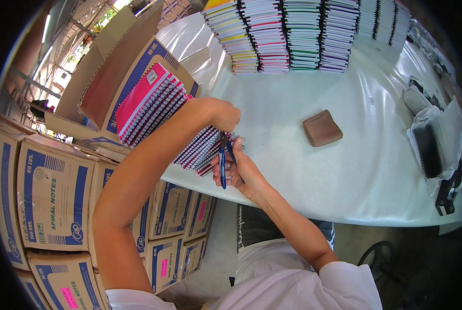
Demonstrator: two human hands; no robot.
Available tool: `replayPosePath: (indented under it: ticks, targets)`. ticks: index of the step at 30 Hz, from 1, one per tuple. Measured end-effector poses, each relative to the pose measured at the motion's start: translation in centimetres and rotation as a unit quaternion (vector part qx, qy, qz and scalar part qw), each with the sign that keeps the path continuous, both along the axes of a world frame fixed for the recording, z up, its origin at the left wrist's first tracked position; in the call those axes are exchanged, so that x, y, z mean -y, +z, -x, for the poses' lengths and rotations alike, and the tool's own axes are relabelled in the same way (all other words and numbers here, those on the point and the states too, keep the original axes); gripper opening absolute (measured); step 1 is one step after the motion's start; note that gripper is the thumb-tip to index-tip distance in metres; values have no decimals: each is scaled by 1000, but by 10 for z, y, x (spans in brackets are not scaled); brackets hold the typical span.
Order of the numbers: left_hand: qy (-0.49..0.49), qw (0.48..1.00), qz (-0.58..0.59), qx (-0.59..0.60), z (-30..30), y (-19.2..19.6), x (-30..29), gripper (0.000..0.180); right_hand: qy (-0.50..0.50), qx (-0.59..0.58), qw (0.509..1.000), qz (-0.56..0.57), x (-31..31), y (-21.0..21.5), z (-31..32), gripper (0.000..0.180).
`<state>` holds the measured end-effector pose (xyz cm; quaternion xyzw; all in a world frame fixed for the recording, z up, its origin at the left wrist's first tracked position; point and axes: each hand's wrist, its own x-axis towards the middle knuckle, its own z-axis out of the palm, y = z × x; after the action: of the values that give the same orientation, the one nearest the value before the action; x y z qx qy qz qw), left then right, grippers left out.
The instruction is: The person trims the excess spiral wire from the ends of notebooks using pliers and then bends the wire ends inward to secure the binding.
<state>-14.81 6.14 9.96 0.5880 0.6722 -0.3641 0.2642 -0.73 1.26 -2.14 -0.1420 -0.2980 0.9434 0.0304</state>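
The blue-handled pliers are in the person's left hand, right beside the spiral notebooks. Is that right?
Not quite: the head view shows the blue-handled pliers in the person's right hand, not the left hand. They are indeed right beside the spiral notebooks.

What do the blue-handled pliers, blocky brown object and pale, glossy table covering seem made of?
Blue-handled pliers: dark head, probably steel; shiny, smooth blue grips suggest plastic or rubber coating.
Blocky brown object: matte and opaque; perhaps clay, wood or card, its look leaves that open.
Pale, glossy table covering: likely plastic sheeting, given its bright reflections and ripples.
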Motion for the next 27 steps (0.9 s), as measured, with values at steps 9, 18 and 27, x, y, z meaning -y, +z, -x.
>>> replayPosePath:
  ticks: [9, 18, 27]
  targets:
    - [-7, 1000, -12, -2, 2, 0, 2, 45, -1, -2, 999, 40, -2, 0, 2, 74]
    - [-9, 996, -64, 69, 30, -21, -2, 35, -15, 26, 999, -11, 3, -5, -3, 78]
    - [51, 997, -42, 41, 21, -14, -13, 32, -6, 12, 1000, 1, -12, -8, 5, 81]
